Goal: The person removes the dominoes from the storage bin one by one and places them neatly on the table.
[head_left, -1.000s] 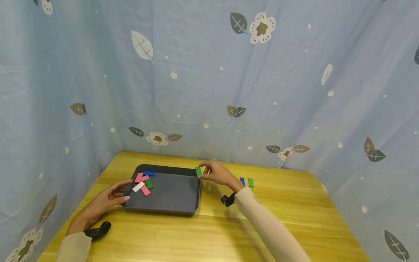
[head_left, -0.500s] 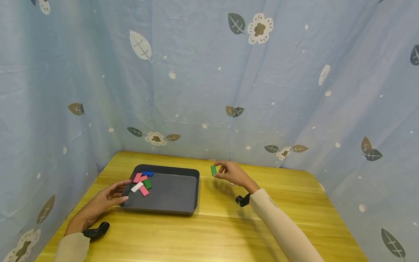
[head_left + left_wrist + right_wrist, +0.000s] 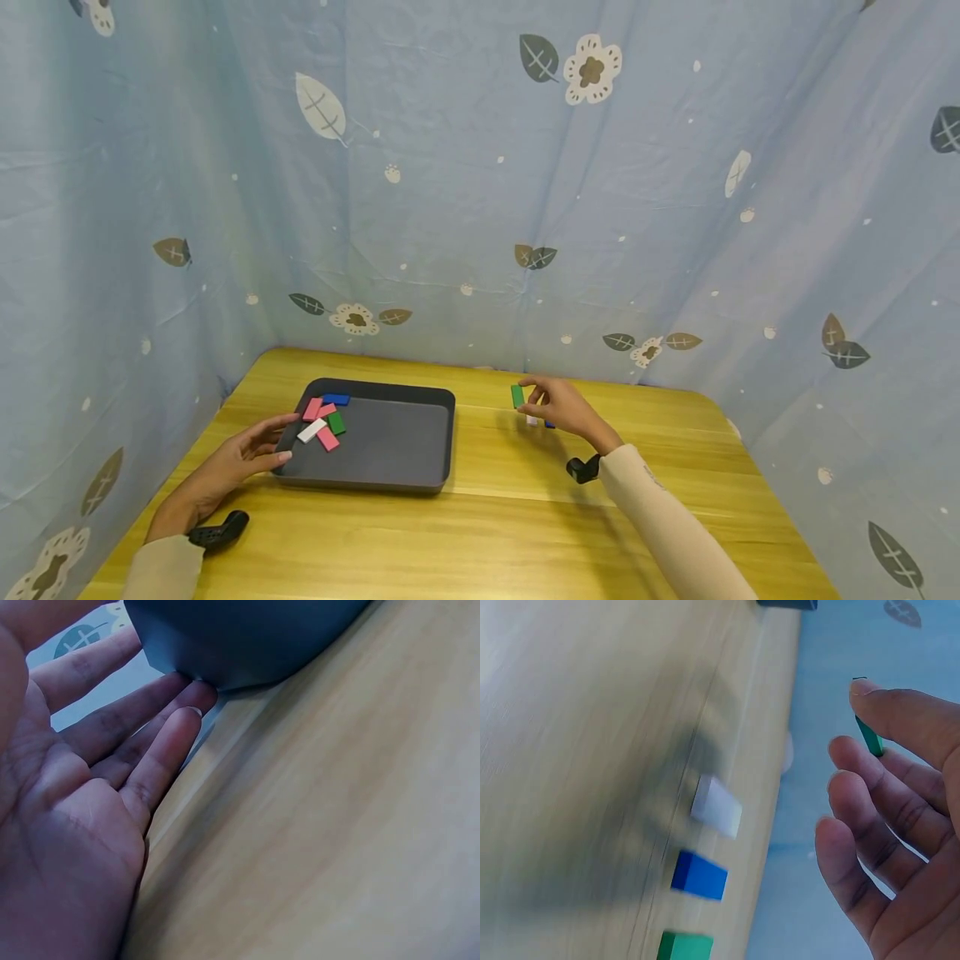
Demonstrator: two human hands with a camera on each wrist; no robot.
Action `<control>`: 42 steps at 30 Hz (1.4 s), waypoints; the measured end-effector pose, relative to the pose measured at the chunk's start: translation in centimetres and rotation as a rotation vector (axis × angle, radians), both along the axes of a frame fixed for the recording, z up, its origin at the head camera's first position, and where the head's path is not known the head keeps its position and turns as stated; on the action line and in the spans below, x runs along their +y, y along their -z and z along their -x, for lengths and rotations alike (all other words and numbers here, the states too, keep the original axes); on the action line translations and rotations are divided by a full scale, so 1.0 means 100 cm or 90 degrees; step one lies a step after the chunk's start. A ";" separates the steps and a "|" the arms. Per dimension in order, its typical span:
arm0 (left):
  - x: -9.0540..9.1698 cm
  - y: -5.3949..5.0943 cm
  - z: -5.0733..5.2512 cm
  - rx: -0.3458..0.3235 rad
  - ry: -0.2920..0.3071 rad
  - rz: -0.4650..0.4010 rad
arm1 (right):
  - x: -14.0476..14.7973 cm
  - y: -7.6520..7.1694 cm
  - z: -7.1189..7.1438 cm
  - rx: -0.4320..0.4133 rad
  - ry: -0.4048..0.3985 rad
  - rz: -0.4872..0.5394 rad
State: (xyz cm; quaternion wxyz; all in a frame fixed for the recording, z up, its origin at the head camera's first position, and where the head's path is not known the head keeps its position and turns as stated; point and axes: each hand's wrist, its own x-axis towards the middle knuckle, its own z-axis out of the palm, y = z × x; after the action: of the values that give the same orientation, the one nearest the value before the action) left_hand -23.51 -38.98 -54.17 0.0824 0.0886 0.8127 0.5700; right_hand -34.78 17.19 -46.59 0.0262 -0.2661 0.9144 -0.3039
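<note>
My right hand (image 3: 558,406) pinches a green domino block (image 3: 517,397) upright between thumb and fingertips, above the table to the right of the tray. In the right wrist view only a narrow green edge shows behind the thumb. Below that hand sit a white block (image 3: 717,806), a blue block (image 3: 699,875) and another green block (image 3: 685,946) in a row. With fingers nearly straight, my left hand (image 3: 236,457) touches the left side of a dark grey tray (image 3: 390,483). The left wrist view shows its fingertips against the tray's outer wall.
In the tray's left part lie pink blocks (image 3: 327,439), a white block (image 3: 311,431), a green block (image 3: 336,423) and a blue block (image 3: 336,400). The yellow wooden table (image 3: 360,542) is bordered by a patterned blue curtain (image 3: 450,208).
My right hand has moved right with the green domino block, from the tray's far right corner to above the blocks on the table. The left hand stays at the tray.
</note>
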 end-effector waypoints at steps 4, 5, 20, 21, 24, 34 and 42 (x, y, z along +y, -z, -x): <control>0.001 0.000 0.000 -0.007 -0.003 0.003 | 0.015 0.003 -0.003 -0.001 0.029 0.005; 0.002 0.000 0.000 -0.005 -0.004 0.004 | 0.019 0.004 -0.004 -0.001 0.036 0.004; 0.002 -0.003 -0.001 0.006 0.000 -0.003 | 0.067 0.013 -0.015 0.010 0.089 0.015; 0.001 -0.002 -0.002 0.006 0.000 -0.004 | 0.069 0.013 -0.016 0.014 0.089 0.013; 0.001 -0.002 -0.002 0.004 0.003 -0.004 | 0.077 0.016 -0.018 0.017 0.107 0.007; 0.001 -0.004 -0.003 0.004 0.003 -0.005 | 0.098 0.029 -0.023 0.011 0.163 0.005; 0.001 -0.005 -0.003 0.000 0.007 -0.006 | 0.111 0.039 -0.021 -0.020 0.178 -0.003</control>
State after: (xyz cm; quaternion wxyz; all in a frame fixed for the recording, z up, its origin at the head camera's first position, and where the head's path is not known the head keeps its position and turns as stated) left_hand -23.18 -38.86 -53.65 0.0850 0.0932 0.8096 0.5733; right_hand -32.67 28.31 -50.45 -0.0018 -0.1314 0.9428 -0.3065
